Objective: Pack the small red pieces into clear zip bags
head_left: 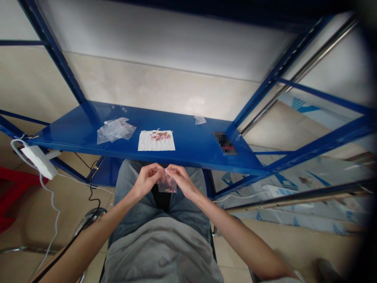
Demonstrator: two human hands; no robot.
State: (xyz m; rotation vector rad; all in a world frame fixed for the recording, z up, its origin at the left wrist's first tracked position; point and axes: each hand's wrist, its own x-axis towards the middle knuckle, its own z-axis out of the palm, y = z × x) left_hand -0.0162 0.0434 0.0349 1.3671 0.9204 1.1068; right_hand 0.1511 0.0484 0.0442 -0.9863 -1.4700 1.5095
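My left hand [148,177] and my right hand [180,179] meet above my lap, both pinching the top edge of a small clear plastic bag [167,184] with a few small coloured pieces at its bottom. On the blue shelf [191,145] just ahead lies a white cloth [156,140] with several small pink and red pieces [160,136] on it. A pile of empty clear bags [115,130] lies to its left.
One more clear bag [200,120] lies at the shelf's back. A dark small object [225,143] sits at the shelf's right. A white power strip [39,161] with cable hangs at the left end. Blue rack posts rise on both sides.
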